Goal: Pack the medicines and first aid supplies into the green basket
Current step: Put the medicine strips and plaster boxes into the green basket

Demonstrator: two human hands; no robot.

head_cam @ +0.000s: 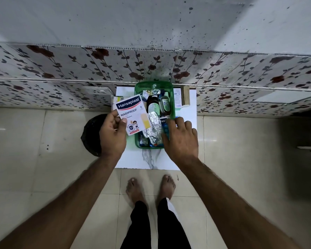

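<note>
The green basket [172,97] stands on a small white table [187,150] against the wall. Inside it lie brown bottles [153,103], a silver foil strip [153,126] and several packets. My left hand [113,132] holds a white Hansaplast plaster pack [131,114] at the basket's left rim. My right hand [180,139] rests over the basket's near right corner, fingers on a blue blister strip [166,129]; whether it grips it is unclear.
White boxes [178,97] and a tan block [185,96] sit on the table right of the basket. More packets [118,99] lie at its left. A black round object [91,133] stands on the tiled floor left of the table. My bare feet are below.
</note>
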